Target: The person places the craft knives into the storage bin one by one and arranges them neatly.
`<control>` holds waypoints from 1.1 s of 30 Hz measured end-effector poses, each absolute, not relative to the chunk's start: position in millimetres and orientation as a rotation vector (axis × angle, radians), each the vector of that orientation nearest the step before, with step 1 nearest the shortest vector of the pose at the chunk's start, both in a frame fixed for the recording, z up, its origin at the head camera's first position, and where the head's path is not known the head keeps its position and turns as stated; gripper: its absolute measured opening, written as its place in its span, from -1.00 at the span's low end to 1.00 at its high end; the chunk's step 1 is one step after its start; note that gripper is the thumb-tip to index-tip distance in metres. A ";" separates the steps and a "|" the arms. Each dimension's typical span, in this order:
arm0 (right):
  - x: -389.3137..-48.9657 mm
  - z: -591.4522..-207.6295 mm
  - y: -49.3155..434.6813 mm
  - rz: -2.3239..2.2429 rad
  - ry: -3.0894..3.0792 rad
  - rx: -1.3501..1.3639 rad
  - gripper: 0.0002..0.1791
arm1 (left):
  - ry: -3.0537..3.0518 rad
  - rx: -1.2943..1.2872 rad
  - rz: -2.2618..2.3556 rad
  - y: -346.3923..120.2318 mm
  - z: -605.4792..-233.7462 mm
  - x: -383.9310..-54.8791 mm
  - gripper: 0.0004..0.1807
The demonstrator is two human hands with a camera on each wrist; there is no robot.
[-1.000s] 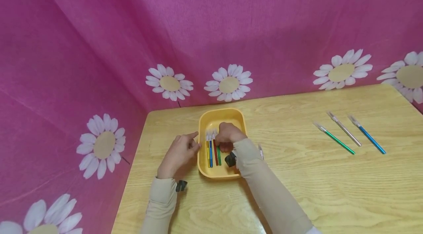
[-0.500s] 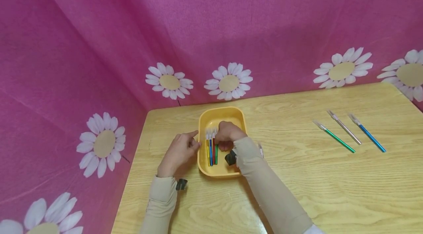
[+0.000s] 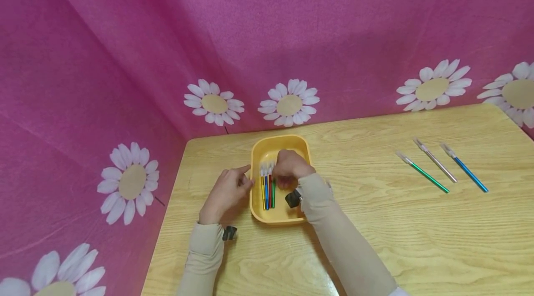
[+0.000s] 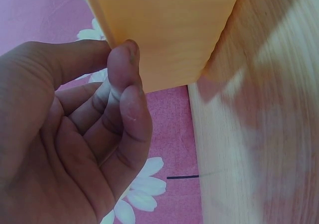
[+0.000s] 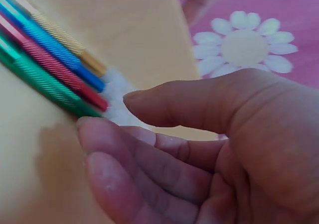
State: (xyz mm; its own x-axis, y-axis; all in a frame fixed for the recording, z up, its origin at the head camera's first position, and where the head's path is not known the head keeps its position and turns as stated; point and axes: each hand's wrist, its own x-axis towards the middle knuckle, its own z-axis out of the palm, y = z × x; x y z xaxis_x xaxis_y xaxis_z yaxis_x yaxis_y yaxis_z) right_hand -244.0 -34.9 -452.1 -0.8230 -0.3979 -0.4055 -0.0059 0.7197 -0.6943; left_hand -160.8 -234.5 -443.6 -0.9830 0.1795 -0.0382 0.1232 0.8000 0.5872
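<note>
Inside the yellow plastic tray (image 3: pixel 277 144), slim craft knives with clear caps lie side by side: yellow (image 3: pixel 263 194), blue (image 5: pixel 55 45), red (image 5: pixel 60 64) and green (image 5: pixel 47 87). My right hand (image 3: pixel 290 167) is over the tray at the capped end of the green knife. In the right wrist view its fingertips lie right by that knife, the thumb apart from them, pinching nothing. My left hand (image 3: pixel 225 193) rests its fingertips against the outside of the tray's left wall (image 4: pixel 169 30), fingers loosely bent.
To the right on the wooden table (image 3: pixel 375 240) lie a green craft knife (image 3: pixel 425 175), a silver one (image 3: pixel 438 164) and a blue one (image 3: pixel 467 170). A clear tip (image 3: pixel 329 185) shows past my right sleeve. A pink flowered cloth (image 3: pixel 354 31) hangs behind.
The red and green knives have slid left and straightened against the blue one. My right hand has since eased slightly up and away. The left hand stays at the tray wall.
</note>
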 end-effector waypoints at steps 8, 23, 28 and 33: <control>-245.4 -421.9 -23.8 -1.060 2.398 -0.345 -0.78 | 2.868 0.204 0.947 -233.6 -442.8 -160.4 -0.44; -239.8 -384.7 18.4 -1.121 2.554 -0.413 -0.81 | 2.865 0.230 0.964 -233.8 -442.4 -159.4 -0.45; -237.3 -376.3 31.3 -1.135 2.589 -0.419 -0.78 | 2.860 0.232 0.970 -234.2 -443.1 -159.9 -0.45; -236.1 -372.8 44.9 -1.142 2.628 -0.428 -0.78 | 2.852 0.226 0.970 -234.1 -442.9 -160.0 -0.45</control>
